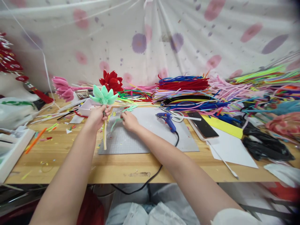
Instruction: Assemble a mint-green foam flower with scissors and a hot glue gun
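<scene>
My left hand [99,116] is wrapped round the stem of a mint-green pipe cleaner flower [104,96]. Its petals spread above the fist, and the pale yellow stem [105,137] points down below it. Over the grey cutting mat [150,140], my right hand [128,121] has its fingers closed at one end of a green pipe cleaner strip [113,124]; the fingertips are partly hidden. More green pieces [130,108] lie on the mat just beyond that hand. A blue hot glue gun [167,120] with a white glue stick rests on the mat's right side.
Scissors [177,115] lie behind the glue gun. To the right are a phone [203,125], yellow card [222,126] and white paper [234,151]. Pipe cleaner bundles [182,84] line the back, near a red flower [111,82] and a white box [87,106]. A black cord [152,178] crosses the table edge.
</scene>
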Demonstrator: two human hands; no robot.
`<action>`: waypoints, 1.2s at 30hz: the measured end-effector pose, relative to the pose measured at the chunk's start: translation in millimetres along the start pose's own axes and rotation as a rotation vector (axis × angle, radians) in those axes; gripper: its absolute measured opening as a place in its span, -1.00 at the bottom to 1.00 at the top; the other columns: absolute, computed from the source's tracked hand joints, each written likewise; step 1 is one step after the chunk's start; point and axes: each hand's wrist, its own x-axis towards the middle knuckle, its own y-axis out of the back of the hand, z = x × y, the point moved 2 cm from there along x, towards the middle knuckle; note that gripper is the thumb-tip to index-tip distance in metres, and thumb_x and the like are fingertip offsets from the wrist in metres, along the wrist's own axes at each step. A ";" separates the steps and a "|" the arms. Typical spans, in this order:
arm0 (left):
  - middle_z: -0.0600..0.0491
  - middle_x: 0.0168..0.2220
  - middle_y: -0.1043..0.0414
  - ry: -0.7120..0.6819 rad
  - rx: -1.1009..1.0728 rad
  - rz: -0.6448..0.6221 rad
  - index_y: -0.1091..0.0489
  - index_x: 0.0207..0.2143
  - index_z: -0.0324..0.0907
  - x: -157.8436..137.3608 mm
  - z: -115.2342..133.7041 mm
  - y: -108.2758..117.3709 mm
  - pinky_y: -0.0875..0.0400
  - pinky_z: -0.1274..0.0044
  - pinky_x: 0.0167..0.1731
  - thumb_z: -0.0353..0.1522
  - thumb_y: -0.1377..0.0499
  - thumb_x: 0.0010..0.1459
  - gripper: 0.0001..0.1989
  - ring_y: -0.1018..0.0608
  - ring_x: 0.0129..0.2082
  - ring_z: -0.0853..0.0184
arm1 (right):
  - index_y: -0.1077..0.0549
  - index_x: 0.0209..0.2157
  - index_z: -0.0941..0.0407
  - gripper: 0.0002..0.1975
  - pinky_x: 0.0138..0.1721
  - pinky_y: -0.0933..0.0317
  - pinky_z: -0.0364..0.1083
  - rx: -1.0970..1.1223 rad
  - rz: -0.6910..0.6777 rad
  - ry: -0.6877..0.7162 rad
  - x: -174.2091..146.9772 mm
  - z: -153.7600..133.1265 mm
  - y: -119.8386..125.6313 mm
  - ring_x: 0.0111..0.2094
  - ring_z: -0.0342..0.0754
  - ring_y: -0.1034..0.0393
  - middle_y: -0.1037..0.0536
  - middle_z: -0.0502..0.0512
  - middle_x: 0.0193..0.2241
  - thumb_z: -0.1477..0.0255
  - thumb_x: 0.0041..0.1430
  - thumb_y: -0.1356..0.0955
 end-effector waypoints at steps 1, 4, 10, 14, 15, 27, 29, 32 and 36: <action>0.21 -0.71 -0.06 -0.026 0.044 0.012 -0.20 -0.47 -0.26 1.4 -2.9 0.3 0.12 0.78 -0.82 -0.50 0.08 0.18 -0.83 -0.19 -0.75 0.58 | -0.36 -0.26 0.12 -0.77 -0.15 -0.14 -0.07 0.013 0.018 -0.013 -6.1 5.3 6.9 -0.16 -0.01 -0.24 -0.40 0.14 -0.22 0.60 0.04 -0.20; 0.19 -0.70 -0.14 -0.063 0.241 0.025 -0.23 -0.47 -0.25 6.7 -16.8 -6.5 0.04 0.74 -0.78 -0.45 0.01 0.13 -0.88 -0.26 -0.73 0.54 | -0.32 -0.30 0.11 -0.81 -0.19 -0.15 -0.09 0.050 0.098 -0.076 -31.5 25.6 30.8 -0.19 -0.04 -0.24 -0.38 0.12 -0.24 0.59 0.04 -0.19; 0.12 -0.66 -0.29 -0.123 0.761 -0.031 -0.25 -0.50 -0.20 28.2 -65.1 -43.1 -0.16 0.62 -0.64 -0.38 0.01 0.13 -0.84 -0.38 -0.64 0.42 | -0.29 -0.32 0.09 -0.79 -0.24 -0.17 -0.11 0.031 0.190 -0.129 -85.7 56.8 61.5 -0.19 -0.06 -0.27 -0.35 0.11 -0.18 0.62 0.00 -0.19; 0.05 -0.59 -0.36 -0.144 0.958 -0.100 -0.24 -0.50 -0.18 44.6 -92.5 -63.9 -0.26 0.56 -0.50 -0.38 0.06 0.15 -0.81 -0.42 -0.56 0.36 | -0.32 -0.31 0.07 -0.75 -0.28 -0.18 -0.11 0.013 0.154 -0.181 -100.2 61.8 65.2 -0.18 -0.04 -0.28 -0.33 0.11 -0.14 0.63 -0.03 -0.19; 0.03 -0.56 -0.38 -0.146 0.987 -0.103 -0.24 -0.50 -0.18 47.8 -96.2 -67.1 -0.27 0.54 -0.46 -0.39 0.07 0.15 -0.80 -0.43 -0.52 0.34 | -0.33 -0.32 0.07 -0.75 -0.28 -0.19 -0.11 0.034 0.155 -0.186 -100.6 62.5 64.9 -0.17 -0.05 -0.28 -0.32 0.10 -0.13 0.63 -0.04 -0.19; -0.21 -0.19 -0.36 -0.417 0.772 0.262 -0.31 -0.41 -0.19 24.5 -82.4 -68.4 -0.16 0.28 -0.04 -0.45 -0.22 -0.14 -0.82 -0.29 0.04 -0.01 | -0.21 -0.47 0.08 -0.86 -0.32 -0.20 -0.17 0.887 -0.013 -0.386 -85.4 73.1 43.7 -0.44 -0.17 -0.31 -0.33 -0.10 -0.52 0.60 -0.10 -0.20; -0.23 -0.06 -0.29 -0.523 0.797 0.240 -0.33 -0.26 -0.20 8.9 -80.5 -74.5 -0.16 0.30 -0.02 -0.43 -0.20 -0.09 -0.74 -0.26 0.08 0.03 | -0.20 -0.48 0.08 -0.89 -0.35 -0.18 -0.18 0.908 -0.035 -0.390 -84.6 72.4 45.7 -0.47 -0.19 -0.28 -0.31 -0.12 -0.57 0.58 -0.09 -0.22; -0.14 -0.09 -0.34 -0.447 0.682 -0.060 -0.35 -0.19 -0.19 -6.7 -89.8 -89.1 -0.29 0.41 -0.15 -0.37 -0.19 -0.02 -0.71 -0.41 -0.11 0.18 | -0.19 -0.50 0.08 -0.92 -0.38 -0.16 -0.19 0.944 -0.076 -0.376 -84.6 73.1 47.0 -0.50 -0.20 -0.22 -0.28 -0.14 -0.59 0.50 -0.08 -0.24; -0.05 -0.24 -0.43 -0.084 0.387 -0.322 -0.38 -0.16 -0.20 -14.2 -109.7 -100.4 -0.32 0.53 -0.43 -0.31 -0.15 0.04 -0.71 -0.47 -0.38 0.33 | -0.17 -0.41 0.06 -0.81 -0.46 -0.13 -0.19 1.062 -0.112 -0.340 -86.8 72.7 46.3 -0.56 -0.21 -0.19 -0.29 -0.18 -0.60 0.47 -0.13 -0.29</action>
